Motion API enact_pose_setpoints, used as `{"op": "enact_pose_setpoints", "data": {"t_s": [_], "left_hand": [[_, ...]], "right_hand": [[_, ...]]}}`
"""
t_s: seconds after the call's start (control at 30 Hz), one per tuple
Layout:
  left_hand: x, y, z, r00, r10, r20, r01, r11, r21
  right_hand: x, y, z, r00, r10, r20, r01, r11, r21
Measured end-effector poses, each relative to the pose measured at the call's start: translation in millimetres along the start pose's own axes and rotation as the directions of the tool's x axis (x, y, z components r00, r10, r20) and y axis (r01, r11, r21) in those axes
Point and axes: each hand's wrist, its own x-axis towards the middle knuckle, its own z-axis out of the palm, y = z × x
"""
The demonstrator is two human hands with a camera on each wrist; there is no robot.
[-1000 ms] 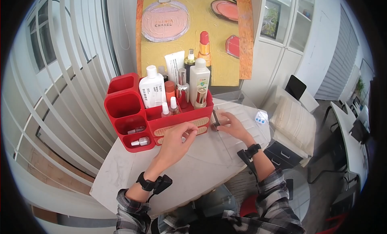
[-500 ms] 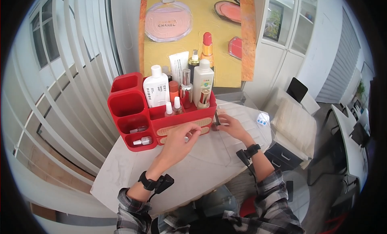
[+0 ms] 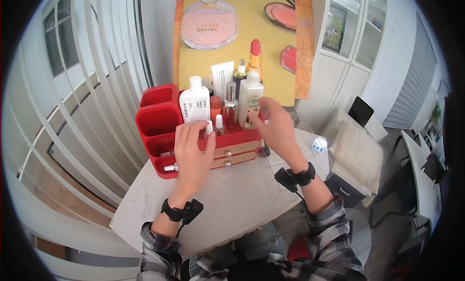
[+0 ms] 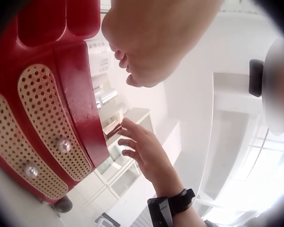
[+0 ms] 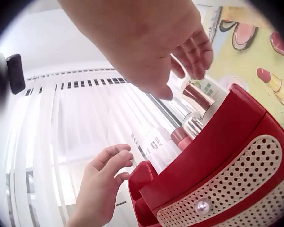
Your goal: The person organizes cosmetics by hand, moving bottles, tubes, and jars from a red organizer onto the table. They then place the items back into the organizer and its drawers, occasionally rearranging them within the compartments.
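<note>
A red organizer (image 3: 167,110) with two mesh-front drawers holds several bottles. My left hand (image 3: 193,152) is in front of it, thumb and fingers bent beside the white cap (image 3: 209,127) of a small bottle; contact is unclear. Another white-capped bottle (image 3: 219,126) stands beside that one. At the organizer's right end my right hand (image 3: 278,131) has its fingers apart, close to a gold-capped bottle (image 3: 251,117). In the right wrist view, that gold cap (image 5: 199,97) is just below the right hand (image 5: 146,42), with a gap between thumb and fingers.
A white pump-style bottle (image 3: 195,104), white tube (image 3: 223,76) and red-capped item (image 3: 215,107) stand upright in the organizer. Small bottles lie in its left compartments. Clear panels lie on the right of the white table (image 3: 227,198), near a white cube (image 3: 318,144). A painting (image 3: 242,34) is behind.
My left hand has risen from the drawer fronts to the small bottles. My right hand has left the dark item beside the organizer and moved up and left. The head view has shifted slightly.
</note>
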Motion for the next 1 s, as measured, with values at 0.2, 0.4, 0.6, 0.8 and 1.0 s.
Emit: {"op": "enact_pose_setpoints", "data": {"t_s": [0.2, 0.4, 0.6, 0.8, 1.0], "left_hand": [[-7, -20, 8, 0.991, -0.084, 0.101, 0.082, 0.996, 0.028], [-8, -22, 10, 0.988, -0.071, 0.135, 0.066, 0.997, 0.041], [-12, -24, 13, 0.986, -0.062, 0.156, 0.047, 0.994, 0.099], [-12, -23, 16, 0.985, -0.045, 0.166, 0.026, 0.993, 0.116], [-12, -23, 16, 0.984, -0.039, 0.173, 0.019, 0.993, 0.118]], "right_hand": [[3, 5, 21, 0.962, 0.213, 0.169, -0.178, 0.963, -0.204], [2, 4, 15, 0.97, 0.236, 0.063, -0.232, 0.97, -0.065], [8, 21, -30, 0.958, 0.223, -0.182, -0.187, 0.962, 0.197], [-32, 131, -20, 0.937, 0.347, -0.022, -0.347, 0.93, -0.116], [-68, 200, 11, 0.899, 0.436, 0.04, -0.41, 0.87, -0.274]]}}
